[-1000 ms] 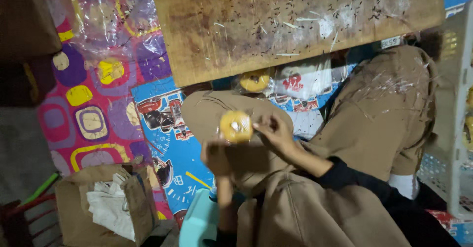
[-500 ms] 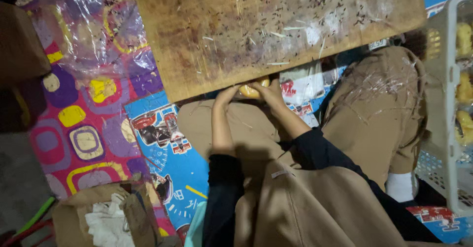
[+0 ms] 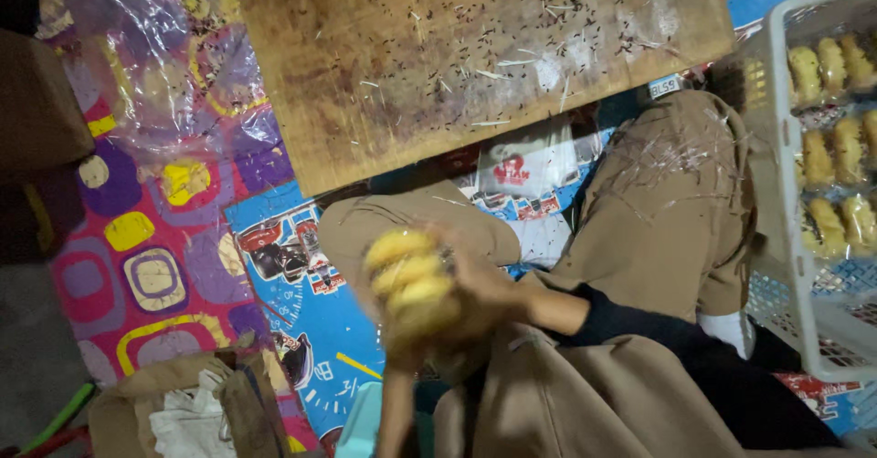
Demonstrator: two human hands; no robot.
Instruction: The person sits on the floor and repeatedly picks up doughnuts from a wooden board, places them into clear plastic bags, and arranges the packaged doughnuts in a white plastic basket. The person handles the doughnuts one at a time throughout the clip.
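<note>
A blurred stack of round yellow pieces (image 3: 408, 280) is held over my lap, above my tan trousers (image 3: 676, 202). My left hand (image 3: 413, 337) comes up from below and cups the underside of the stack. From the right, my right hand (image 3: 482, 283) closes on its side, a dark sleeve behind it. Just beyond my knees lies a worn wooden board (image 3: 475, 56) strewn with small dark specks and pale slivers.
A white slotted basket (image 3: 776, 266) at the right holds several rows of yellow pieces. A white plastic bag (image 3: 525, 164) lies under the board's near edge. Clear plastic sheeting (image 3: 155, 65) covers the colourful mat at the left. A cardboard box with white cloth (image 3: 183, 417) sits at bottom left.
Both hands reached under the board's near edge, then pulled back to my lap. The single yellow piece held earlier is now a stack of them.
</note>
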